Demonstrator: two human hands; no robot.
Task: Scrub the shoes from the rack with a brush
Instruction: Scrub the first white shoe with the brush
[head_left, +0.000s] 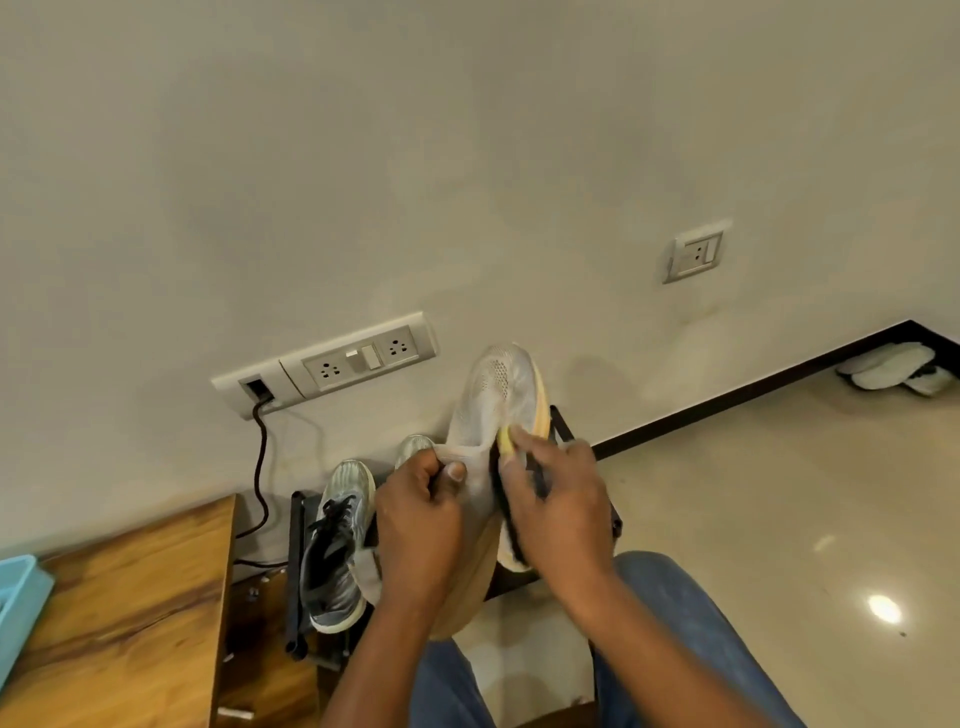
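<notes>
Left fingers (448, 475): curled tight, thumb on top, pinching the pale knit collar at the shoe's opening.
Left hand (418, 525): closed on that collar, knuckles up, wrist low toward the camera.
Right fingers (524, 441): curled round a brush, fingertips pressed beside its yellow end.
Right hand (553, 501): gripping the brush from above, over the shoe's right flank.
Brush (506, 499): yellow at the far tip, dark bristle strip along its length, laid against the shoe's side; blurred, so finer detail not readable.
Shoe in hand (493, 395): white mesh upper, orange-yellow sole edge on the right, toe tilted up toward the wall, heel down between the two hands; held above the rack.
Rack (297, 566): black metal frame against the wall, directly beneath the hands.
Grey sneaker (332, 545): on the rack, left of the left hand, dark laces, toe toward the wall.
Second grey toe (413, 447): just behind the left knuckles, mostly hidden.
Knees (691, 623): blue denim, either side of the lower frame.
Wooden top (114, 613): left of the rack, a light-blue basket (18, 608) at its far left edge.
Wall sockets (358, 358): long plate above the rack, black cable (262, 467) hanging from its left end.
Single socket (696, 252): higher, to the right.
White slippers (893, 371): far right corner of the floor, against the dark skirting.
</notes>
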